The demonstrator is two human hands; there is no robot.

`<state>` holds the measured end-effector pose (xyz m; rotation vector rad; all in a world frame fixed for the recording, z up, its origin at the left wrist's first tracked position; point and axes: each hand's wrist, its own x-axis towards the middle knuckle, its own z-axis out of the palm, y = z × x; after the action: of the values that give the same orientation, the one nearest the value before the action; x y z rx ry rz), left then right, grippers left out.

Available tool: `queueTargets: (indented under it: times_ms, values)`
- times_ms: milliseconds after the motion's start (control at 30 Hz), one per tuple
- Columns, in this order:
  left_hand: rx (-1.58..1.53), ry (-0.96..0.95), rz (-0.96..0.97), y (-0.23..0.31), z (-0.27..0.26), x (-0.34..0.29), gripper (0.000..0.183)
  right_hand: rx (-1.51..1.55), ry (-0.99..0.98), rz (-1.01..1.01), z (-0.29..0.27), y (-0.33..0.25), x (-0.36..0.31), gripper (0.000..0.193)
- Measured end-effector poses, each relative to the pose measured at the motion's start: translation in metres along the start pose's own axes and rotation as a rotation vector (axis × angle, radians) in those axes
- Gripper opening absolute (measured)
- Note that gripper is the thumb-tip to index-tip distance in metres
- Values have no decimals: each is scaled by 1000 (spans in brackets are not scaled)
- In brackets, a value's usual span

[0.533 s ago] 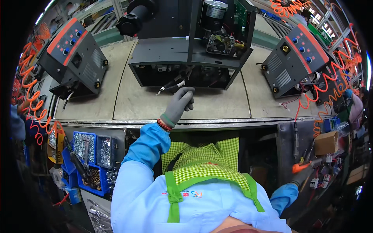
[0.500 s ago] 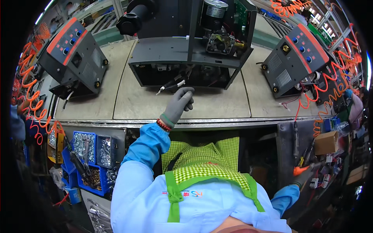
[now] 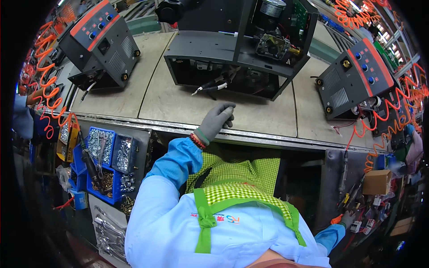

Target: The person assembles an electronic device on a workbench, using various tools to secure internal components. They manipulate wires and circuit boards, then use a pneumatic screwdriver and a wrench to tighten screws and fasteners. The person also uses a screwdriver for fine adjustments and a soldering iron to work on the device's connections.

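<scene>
My left hand (image 3: 216,120), in a grey glove, hovers at the front edge of the workbench. Its fingers are curled in and nothing shows between them. Beyond it stands a dark grey machine housing (image 3: 201,44), its lower bay facing me. Out of that bay lie a black cable and a white-sleeved cable end (image 3: 215,87), apart from my fingers. Far to the right, low down, my right hand (image 3: 347,219) is closed round an orange-handled tool (image 3: 336,219). Only the orange part shows, so its exact kind is unclear. Small white components (image 3: 356,226) lie beside that hand.
Finished-looking welding machines with orange-edged panels stand left (image 3: 105,49) and right (image 3: 355,80). Blue bins (image 3: 117,190) of screws and nuts sit at my left, near a bag of metal parts (image 3: 109,232). A cardboard box (image 3: 376,182) and coiled orange hoses (image 3: 371,161) are at the right.
The view has turned and shifted, so the bench and machines sit differently in it. My right hand has moved slightly nearer me with the orange-handled tool. My left hand keeps its curled pose.
</scene>
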<state>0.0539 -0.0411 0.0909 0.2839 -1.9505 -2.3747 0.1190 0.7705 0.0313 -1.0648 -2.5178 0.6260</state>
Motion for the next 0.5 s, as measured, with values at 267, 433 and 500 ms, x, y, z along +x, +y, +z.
queueTargets:
  times_ms: [267, 433, 500]
  values:
    - [6, -11, -51, -23, -19, 3, 35, -572, -27, 30, -37, -62, -20, 48]
    - [-28, 50, -67, -33, -16, -11, 35, 206, 118, -649, -40, -292, -90, 44]
    - [-31, 30, -26, -39, -14, -14, 36, 376, -71, -846, -21, -374, -137, 38]
